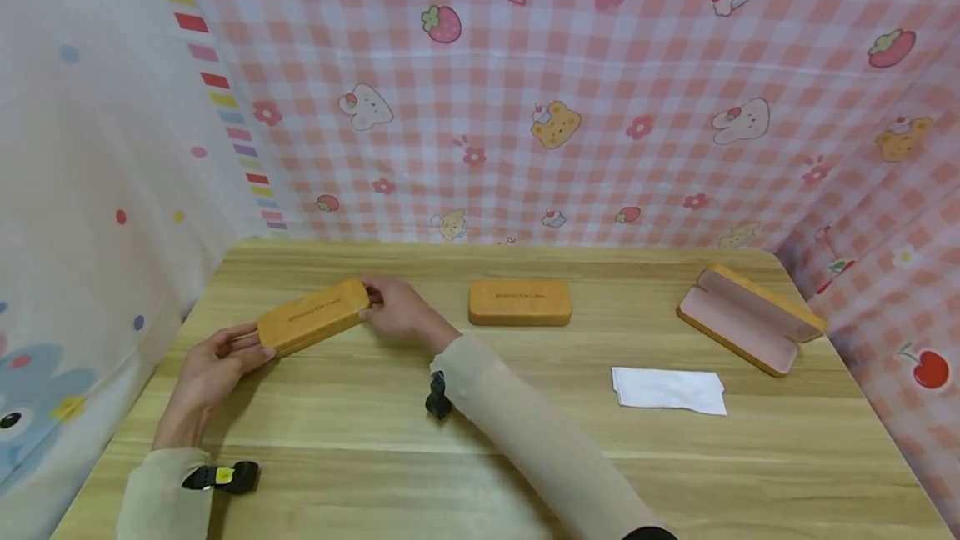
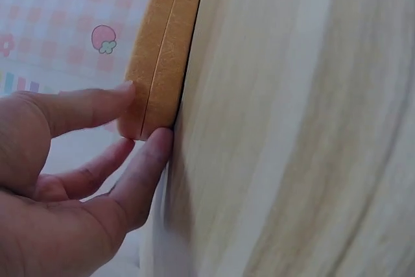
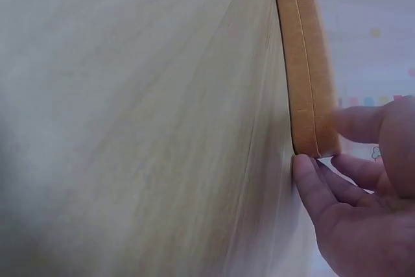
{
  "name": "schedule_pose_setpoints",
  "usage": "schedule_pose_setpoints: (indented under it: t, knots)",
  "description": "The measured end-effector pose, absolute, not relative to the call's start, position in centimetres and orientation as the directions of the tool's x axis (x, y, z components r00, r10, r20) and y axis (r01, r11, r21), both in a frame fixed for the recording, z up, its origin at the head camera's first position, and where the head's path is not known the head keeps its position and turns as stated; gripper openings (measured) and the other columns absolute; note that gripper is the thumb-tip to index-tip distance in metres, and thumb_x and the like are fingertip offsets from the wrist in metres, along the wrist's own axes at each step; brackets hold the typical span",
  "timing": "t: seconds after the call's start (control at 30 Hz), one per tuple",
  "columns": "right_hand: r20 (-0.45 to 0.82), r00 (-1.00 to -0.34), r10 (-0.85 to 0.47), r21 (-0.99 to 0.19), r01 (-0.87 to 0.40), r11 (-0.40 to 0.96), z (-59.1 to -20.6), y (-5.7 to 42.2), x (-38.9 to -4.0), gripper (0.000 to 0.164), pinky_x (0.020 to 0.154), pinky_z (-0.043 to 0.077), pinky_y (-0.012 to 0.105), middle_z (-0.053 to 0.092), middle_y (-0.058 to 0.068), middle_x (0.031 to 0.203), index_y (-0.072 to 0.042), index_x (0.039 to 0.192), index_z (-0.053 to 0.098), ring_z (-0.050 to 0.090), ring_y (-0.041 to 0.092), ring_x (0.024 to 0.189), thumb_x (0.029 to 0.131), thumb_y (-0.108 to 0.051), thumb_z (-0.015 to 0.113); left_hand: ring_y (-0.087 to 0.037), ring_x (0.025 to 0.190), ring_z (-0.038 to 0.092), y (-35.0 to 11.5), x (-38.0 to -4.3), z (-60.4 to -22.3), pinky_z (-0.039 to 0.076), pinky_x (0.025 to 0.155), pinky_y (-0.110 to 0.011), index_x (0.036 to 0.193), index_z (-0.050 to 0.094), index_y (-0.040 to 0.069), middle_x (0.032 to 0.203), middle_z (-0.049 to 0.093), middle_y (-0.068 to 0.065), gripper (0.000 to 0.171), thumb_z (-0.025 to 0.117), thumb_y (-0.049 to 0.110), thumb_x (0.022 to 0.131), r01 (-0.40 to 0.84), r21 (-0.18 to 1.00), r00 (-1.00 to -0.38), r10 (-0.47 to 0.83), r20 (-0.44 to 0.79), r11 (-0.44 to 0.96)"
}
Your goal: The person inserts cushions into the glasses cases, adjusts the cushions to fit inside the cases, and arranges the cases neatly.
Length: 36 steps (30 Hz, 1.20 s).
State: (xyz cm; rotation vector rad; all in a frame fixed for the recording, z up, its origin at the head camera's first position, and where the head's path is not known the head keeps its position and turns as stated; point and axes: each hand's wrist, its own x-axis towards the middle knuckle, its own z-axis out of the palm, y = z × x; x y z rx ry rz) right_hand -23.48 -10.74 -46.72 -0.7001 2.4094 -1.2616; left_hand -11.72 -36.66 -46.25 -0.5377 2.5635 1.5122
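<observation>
On the left of the table, a closed orange-tan glasses case [image 1: 315, 317] lies at a slant between both hands. My left hand [image 1: 217, 369] holds its near left end; in the left wrist view the thumb is on one face while fingertips [image 2: 155, 142] touch the end and lower edge. At the far right end, my right hand [image 1: 397, 307] grips the same case, thumb and fingers around its corner. The right wrist view shows the case's seam side [image 3: 308, 69] close along the tabletop. Whether it rests fully on the table, I cannot tell.
A second closed case [image 1: 520, 303] lies at the back middle. To the right, an opened case [image 1: 750, 319] shows its pale pink lining. A folded white cloth [image 1: 669, 391] lies in front of that one. Checked curtain [image 1: 480, 90] hangs behind the table's back edge.
</observation>
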Motion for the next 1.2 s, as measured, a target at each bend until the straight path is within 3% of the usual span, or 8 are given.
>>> schedule_pose_setpoints:
  t: [0.17, 0.3, 0.4, 0.5, 0.63, 0.83, 1.03, 1.2]
  knots:
    - [-0.060, -0.803, -0.592, -0.856, -0.264, 0.445, -46.4, -9.6, -23.0, 0.047, 0.107, 0.051, 0.031, 0.066, 0.005, 0.137, -0.014, 0.148, 0.054, 0.063, 0.018, 0.125, 0.102, -0.015, 0.064, 0.015, 0.088, 0.056, -35.9, -11.8, -45.9, 0.054, 0.081, -0.010, 0.157, 0.033, -0.001, 0.140, 0.053, -0.014, 0.079, 0.074, 0.029, 0.096, -0.366, 0.848, -0.925, -0.252, -0.285, 0.382]
    - [-0.100, -0.803, -0.588, -0.855, -0.233, 0.464, -45.9, -8.5, -22.5, 0.051, 0.114, 0.047, 0.038, 0.061, 0.005, 0.145, -0.015, 0.151, 0.050, 0.059, 0.022, 0.133, 0.102, -0.019, 0.064, 0.003, 0.089, 0.063, -35.0, -11.6, -45.6, 0.058, 0.080, -0.017, 0.158, 0.029, -0.001, 0.143, 0.048, -0.019, 0.077, 0.068, 0.031, 0.100, -0.368, 0.852, -0.920, -0.283, -0.273, 0.373]
    - [-0.111, -0.801, -0.588, -0.831, -0.249, 0.496, -45.5, -8.0, -22.1, 0.057, 0.117, 0.044, 0.041, 0.054, 0.006, 0.153, -0.017, 0.155, 0.046, 0.053, 0.025, 0.140, 0.101, -0.022, 0.065, -0.014, 0.106, 0.061, -34.4, -11.3, -45.2, 0.054, 0.081, -0.022, 0.158, 0.031, 0.002, 0.147, 0.045, -0.023, 0.077, 0.063, 0.040, 0.101, -0.372, 0.818, -0.911, -0.342, -0.231, 0.440]
    - [-0.098, -0.784, -0.613, -0.796, -0.308, 0.521, -45.1, -7.4, -21.7, 0.062, 0.119, 0.042, 0.042, 0.049, 0.007, 0.158, -0.016, 0.157, 0.041, 0.050, 0.026, 0.143, 0.100, -0.023, 0.067, -0.036, 0.127, 0.051, -33.7, -10.9, -44.6, 0.051, 0.093, -0.037, 0.158, 0.033, 0.004, 0.151, 0.044, -0.026, 0.075, 0.061, 0.044, 0.101, -0.363, 0.802, -0.904, -0.390, -0.178, 0.475]
    - [-0.077, -0.758, -0.648, -0.760, -0.376, 0.531, -44.5, -6.3, -21.0, 0.066, 0.119, 0.042, 0.040, 0.044, 0.005, 0.161, -0.014, 0.159, 0.037, 0.049, 0.027, 0.144, 0.101, -0.026, 0.066, -0.048, 0.141, 0.040, -32.9, -10.5, -43.8, 0.044, 0.108, -0.058, 0.157, 0.036, 0.002, 0.154, 0.041, -0.031, 0.072, 0.059, 0.043, 0.102, -0.307, 0.801, -0.914, -0.393, -0.098, 0.515]
    - [-0.065, -0.751, -0.657, -0.764, -0.386, 0.517, -43.5, -4.3, -19.7, 0.068, 0.117, 0.043, 0.046, 0.040, 0.001, 0.163, -0.025, 0.161, 0.033, 0.048, 0.029, 0.144, 0.102, -0.038, 0.063, -0.049, 0.140, 0.040, -31.2, -10.3, -42.8, 0.046, 0.107, -0.060, 0.153, 0.042, 0.000, 0.151, 0.045, -0.031, 0.069, 0.061, 0.042, 0.102, -0.184, 0.775, -0.937, -0.345, 0.047, 0.605]
    - [-0.033, -0.755, -0.655, -0.754, -0.411, 0.512, -42.2, -2.8, -18.6, 0.069, 0.124, 0.034, 0.052, 0.035, -0.002, 0.166, -0.031, 0.160, 0.032, 0.033, 0.025, 0.154, 0.100, -0.043, 0.064, -0.048, 0.132, 0.049, -29.0, -10.6, -42.6, 0.046, 0.102, -0.062, 0.148, 0.049, 0.000, 0.143, 0.053, -0.030, 0.062, 0.068, 0.035, 0.100, -0.058, 0.738, -0.937, -0.291, 0.192, 0.673]
    - [0.010, -0.769, -0.639, -0.729, -0.443, 0.522, -41.8, -1.5, -18.0, 0.067, 0.125, 0.029, 0.055, 0.034, -0.001, 0.166, -0.034, 0.159, 0.035, 0.027, 0.026, 0.156, 0.100, -0.054, 0.060, -0.050, 0.131, 0.048, -27.0, -10.8, -42.5, 0.042, 0.104, -0.065, 0.146, 0.050, -0.001, 0.144, 0.052, -0.030, 0.061, 0.069, 0.032, 0.099, 0.021, 0.717, -0.941, -0.230, 0.250, 0.696]
